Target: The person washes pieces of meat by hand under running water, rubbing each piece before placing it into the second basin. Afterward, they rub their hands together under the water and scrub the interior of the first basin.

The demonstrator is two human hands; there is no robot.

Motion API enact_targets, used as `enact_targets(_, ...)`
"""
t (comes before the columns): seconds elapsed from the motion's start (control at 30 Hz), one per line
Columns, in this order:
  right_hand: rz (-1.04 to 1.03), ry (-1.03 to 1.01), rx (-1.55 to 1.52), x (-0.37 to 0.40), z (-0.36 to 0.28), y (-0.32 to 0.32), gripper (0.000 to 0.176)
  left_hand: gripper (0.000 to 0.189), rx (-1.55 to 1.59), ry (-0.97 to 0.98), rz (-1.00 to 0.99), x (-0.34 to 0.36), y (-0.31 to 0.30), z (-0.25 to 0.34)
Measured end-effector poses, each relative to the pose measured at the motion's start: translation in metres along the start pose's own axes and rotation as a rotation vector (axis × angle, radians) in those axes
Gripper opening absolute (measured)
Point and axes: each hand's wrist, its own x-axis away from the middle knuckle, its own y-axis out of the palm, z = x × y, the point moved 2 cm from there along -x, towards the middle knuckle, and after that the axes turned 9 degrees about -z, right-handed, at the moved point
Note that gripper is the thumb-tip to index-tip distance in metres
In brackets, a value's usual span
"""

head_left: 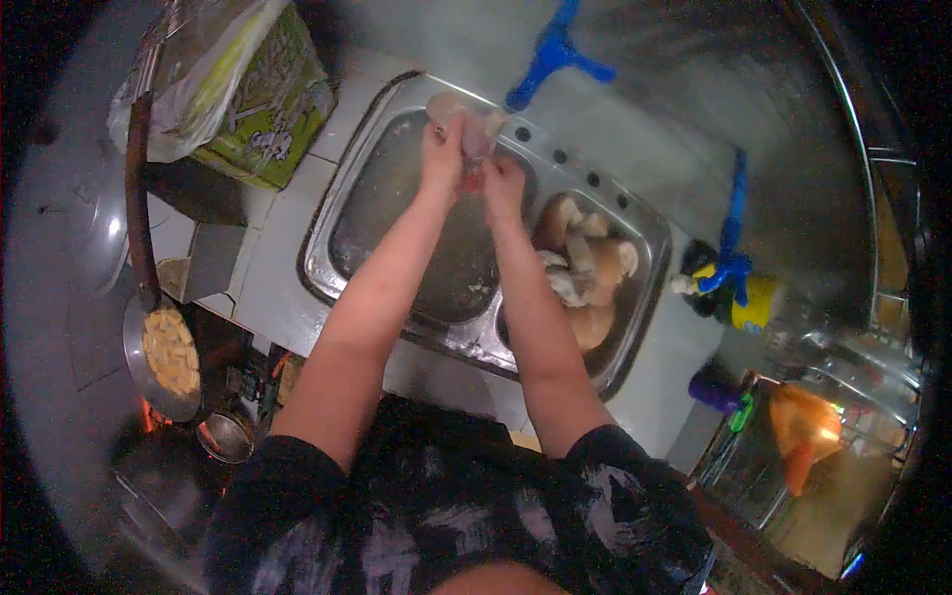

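both hands meet over the back edge of a steel double sink, toward 12 o'clock in the view. the left hand is closed around a pale piece of meat, fingers wrapped on its side, holding it up just below the blue tap. the right hand sits just at 4 o'clock of the left one, fingers bent and touching the lower end of the meat; whether it truly grips or only presses against it cannot be told, as the picture is blurred there. the meat hangs above the far rim of the left basin, which lies under the left forearm.

the right basin, at 3 o'clock of the hands, holds a heap of more pale meat pieces.

at 9 o'clock, well apart from the sink, a pan with yellow food stands with its long handle pointing to 12 o'clock, and a grey lid lies beside it. at 10 o'clock a green box carries a plastic bag. at 3 o'clock a 2nd blue fitting hangs above a yellow bottle, with a purple bottle near it and an orange bag at 4 o'clock.
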Motion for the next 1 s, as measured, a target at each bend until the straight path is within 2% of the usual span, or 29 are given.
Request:
enact_targets(0.13, -0.014, -0.019, 0.005, 0.006, 0.001, 0.003, 0.021, 0.048, 0.003, 0.051, -0.026, -0.005, -0.007, -0.002)
enact_targets(0.23, -0.052, 0.077, -0.103, 0.010, -0.009, 0.005, 0.024, 0.050, -0.003, 0.050, -0.031, -0.006, -0.009, -0.005)
enact_targets(0.33, -0.061, 0.138, 0.067, 0.012, -0.012, 0.010, 0.023, 0.051, -0.033, 0.012, -0.004, -0.005, -0.010, -0.007)
enact_targets(0.43, -0.072, 0.055, -0.002, 0.006, 0.000, 0.012, 0.021, 0.052, -0.083, 0.009, 0.020, -0.010, -0.013, -0.012)
enact_targets(0.5, -0.082, 0.156, -0.207, 0.001, 0.002, 0.013, 0.020, 0.051, -0.127, 0.022, 0.026, -0.012, -0.016, -0.015)
enact_targets(0.57, -0.050, 0.173, -0.209, 0.001, -0.004, 0.016, 0.019, 0.054, -0.156, 0.118, -0.071, -0.010, -0.013, -0.017)
enact_targets(0.63, -0.013, 0.187, -0.208, -0.002, -0.003, 0.013, 0.018, 0.052, -0.153, 0.089, -0.076, -0.004, -0.008, -0.011)
enact_targets(0.7, -0.091, 0.269, -0.181, -0.004, 0.000, 0.012, 0.038, 0.051, -0.150, 0.061, -0.078, -0.001, -0.007, -0.008)
enact_targets(0.73, -0.093, 0.269, -0.180, -0.003, -0.001, 0.014, 0.038, 0.051, -0.169, 0.096, -0.077, -0.001, -0.008, -0.007)
enact_targets(0.8, 0.031, 0.130, -0.098, 0.002, -0.004, 0.016, 0.016, 0.051, -0.186, 0.131, -0.076, -0.001, -0.009, -0.006)
enact_targets(0.87, -0.020, 0.090, -0.045, 0.006, -0.011, 0.015, 0.016, 0.049, -0.059, 0.025, -0.025, -0.003, -0.013, -0.006)
enact_targets(1.0, -0.068, 0.073, 0.039, 0.006, -0.009, 0.014, 0.015, 0.050, -0.054, 0.053, -0.014, -0.010, -0.022, -0.016)
